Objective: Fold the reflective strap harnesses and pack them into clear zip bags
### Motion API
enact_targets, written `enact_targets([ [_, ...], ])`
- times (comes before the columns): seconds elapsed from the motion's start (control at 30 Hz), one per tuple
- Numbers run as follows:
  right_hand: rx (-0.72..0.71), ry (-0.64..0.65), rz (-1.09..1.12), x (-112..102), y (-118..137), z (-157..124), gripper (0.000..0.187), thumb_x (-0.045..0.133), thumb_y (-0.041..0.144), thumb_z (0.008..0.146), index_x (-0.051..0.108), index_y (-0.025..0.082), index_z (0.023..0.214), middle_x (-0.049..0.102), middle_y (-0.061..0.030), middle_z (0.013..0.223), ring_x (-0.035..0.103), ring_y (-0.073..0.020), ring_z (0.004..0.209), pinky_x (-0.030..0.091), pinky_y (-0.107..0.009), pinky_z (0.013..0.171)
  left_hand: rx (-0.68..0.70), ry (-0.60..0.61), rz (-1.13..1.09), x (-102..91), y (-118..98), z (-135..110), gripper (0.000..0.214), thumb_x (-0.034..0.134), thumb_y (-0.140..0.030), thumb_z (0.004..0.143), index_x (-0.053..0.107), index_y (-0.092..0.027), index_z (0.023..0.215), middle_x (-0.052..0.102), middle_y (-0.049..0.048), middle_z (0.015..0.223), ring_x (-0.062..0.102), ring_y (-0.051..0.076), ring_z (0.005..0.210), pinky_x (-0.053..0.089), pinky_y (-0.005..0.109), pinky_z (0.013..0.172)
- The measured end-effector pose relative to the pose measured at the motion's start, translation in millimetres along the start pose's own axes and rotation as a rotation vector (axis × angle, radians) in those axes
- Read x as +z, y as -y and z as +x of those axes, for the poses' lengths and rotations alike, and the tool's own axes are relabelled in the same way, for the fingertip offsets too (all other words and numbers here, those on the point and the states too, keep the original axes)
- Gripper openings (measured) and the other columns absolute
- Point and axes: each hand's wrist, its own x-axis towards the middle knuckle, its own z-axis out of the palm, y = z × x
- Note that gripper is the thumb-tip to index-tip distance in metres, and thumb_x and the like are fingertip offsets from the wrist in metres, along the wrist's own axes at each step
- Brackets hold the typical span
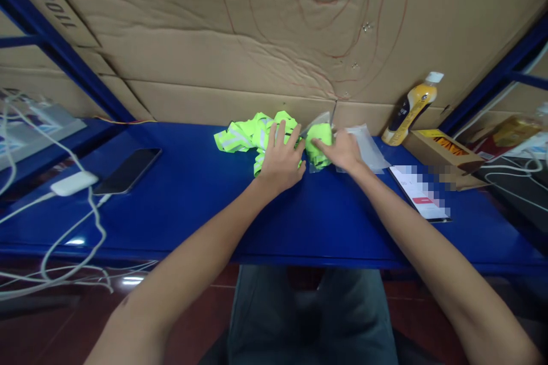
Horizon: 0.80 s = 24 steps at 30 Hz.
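Observation:
A heap of neon-yellow straps with grey reflective stripes lies at the back of the blue table. My left hand rests flat on the right end of the heap, fingers spread. My right hand pinches a small folded bundle of the same neon fabric that sits partly inside a clear plastic bag. More clear bags lie just right of that hand.
A dark phone and a white power bank with white cables lie at the left. On the right are a yellow drink bottle, an open cardboard box and a second phone. Cardboard sheets form the back wall.

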Motion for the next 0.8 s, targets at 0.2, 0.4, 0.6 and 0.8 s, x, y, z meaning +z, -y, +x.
enact_targets([
  [0.2,-0.038,0.117,-0.352,-9,17,6,0.082,0.032,0.065,0.117,0.08,0.001,0.132,0.068,-0.0353,0.147,0.057,-0.0508,0.149,0.046,-0.066,0.122,-0.1,0.011,0.003,-3.2,4,2,0.055,0.063,-0.029,0.1,0.071,-0.004,0.148,0.045,0.0254,0.177,0.028,0.06,0.168,0.016,0.077,0.141],
  [0.4,0.164,0.178,-0.644,-54,-31,18,0.069,0.069,0.06,0.105,0.074,0.004,0.145,0.066,-0.0344,0.152,0.061,-0.0524,0.148,0.045,-0.069,0.123,-0.188,-0.003,-0.011,-10.7,2,3,0.045,0.07,-0.022,0.089,0.08,-0.008,0.131,0.049,0.0234,0.174,0.03,0.06,0.167,0.015,0.08,0.14],
  [0.6,0.27,0.255,-0.514,-65,-60,29,0.072,0.086,0.059,0.093,0.076,0.005,0.139,0.075,-0.0292,0.141,0.072,-0.0447,0.136,0.059,-0.052,0.112,-0.189,-0.018,0.0,-18.5,-1,5,0.054,0.067,-0.038,0.1,0.075,-0.003,0.14,0.053,0.0287,0.168,0.037,0.061,0.162,0.021,0.079,0.138],
  [0.8,0.261,-0.102,-0.357,-95,-48,30,0.071,0.089,0.054,0.092,0.067,0.009,0.141,0.075,-0.0271,0.135,0.073,-0.0412,0.129,0.06,-0.048,0.105,-0.205,-0.147,-0.07,-20.2,0,7,0.043,0.063,-0.039,0.104,0.079,-0.007,0.129,0.063,0.0272,0.155,0.042,0.056,0.161,0.026,0.075,0.138],
])
